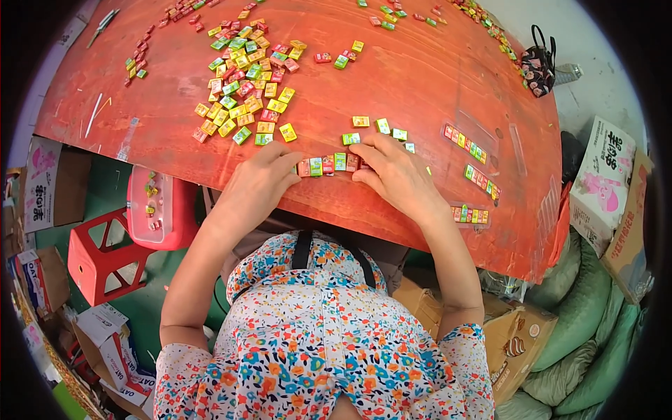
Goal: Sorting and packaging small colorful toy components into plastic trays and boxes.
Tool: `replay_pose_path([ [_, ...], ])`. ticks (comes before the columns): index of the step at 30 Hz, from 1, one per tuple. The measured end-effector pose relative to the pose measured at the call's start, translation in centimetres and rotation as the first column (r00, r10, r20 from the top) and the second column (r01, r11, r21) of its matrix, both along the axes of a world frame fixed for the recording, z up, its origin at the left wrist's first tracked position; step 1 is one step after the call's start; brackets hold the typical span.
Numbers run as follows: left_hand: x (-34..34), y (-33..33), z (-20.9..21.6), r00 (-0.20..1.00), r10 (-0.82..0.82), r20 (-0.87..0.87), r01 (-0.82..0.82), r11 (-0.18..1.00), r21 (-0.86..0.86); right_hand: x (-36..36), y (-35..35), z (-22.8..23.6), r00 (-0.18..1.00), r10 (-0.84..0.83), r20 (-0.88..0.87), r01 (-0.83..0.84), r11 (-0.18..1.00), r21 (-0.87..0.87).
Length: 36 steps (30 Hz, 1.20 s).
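Across a red table (pixel 420 70), left to right: piled boxes (pixel 245 88); left hand (pixel 264 171), thumb and fingers clamped on one end of a box row (pixel 328 165); right hand (pixel 400 175) clamped on the other; three packed rows (pixel 481 182). Aligning seems in hand (the next lift calls for even pressure).

Red, yellow, green boxes (pixel 327 165); floral shirt (pixel 280 343).

Table (pixel 420 84): before the person. Row of packets (pixel 328 164): near the front edge, between left hand (pixel 262 175) and right hand (pixel 399 175). Packet heap (pixel 245 77): beyond, leftward. Three packet strips (pixel 482 181): right of the right hand, one behind another. Handbag (pixel 538 70): by the table's right edge. Stool (pixel 91 260): floor, left.
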<state>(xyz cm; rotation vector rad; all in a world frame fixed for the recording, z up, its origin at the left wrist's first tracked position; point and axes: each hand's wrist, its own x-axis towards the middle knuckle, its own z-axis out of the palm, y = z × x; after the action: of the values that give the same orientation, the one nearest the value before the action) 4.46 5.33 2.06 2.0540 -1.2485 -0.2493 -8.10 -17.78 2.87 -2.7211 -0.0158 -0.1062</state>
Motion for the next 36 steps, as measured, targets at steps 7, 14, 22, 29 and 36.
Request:
replay_pose_path([
  [7,-0.7,-1.2,0.0,0.999,0.036,0.025,-0.036,0.999,-0.003,0.5,0.2,-0.2,0.998,0.016,0.053,-0.017,1.0,0.022],
  [14,-0.9,-2.3,-1.0,0.998,0.03,0.059,-0.03,1.0,0.003,0.5,0.7,-2.0,0.99,0.034,0.138,-0.029,0.999,-0.042],
  [22,-2.1,-12.5,0.3,0.982,-0.151,0.11,0.163,0.98,-0.116,-4.5,-6.7,1.0,0.955,-0.125,0.27,0.155,0.984,-0.092],
  [29,-2.6,-27.3,1.0,0.928,-0.284,0.242,0.311,0.947,-0.082,-7.5,-17.7,2.5,0.911,-0.346,0.225,0.39,0.899,-0.197],
  [36,-3.4,-33.5,-1.8,0.88,-0.313,0.357,0.352,0.935,-0.046,-7.9,-23.0,-0.7,0.902,-0.408,0.138,0.425,0.897,-0.125],
])
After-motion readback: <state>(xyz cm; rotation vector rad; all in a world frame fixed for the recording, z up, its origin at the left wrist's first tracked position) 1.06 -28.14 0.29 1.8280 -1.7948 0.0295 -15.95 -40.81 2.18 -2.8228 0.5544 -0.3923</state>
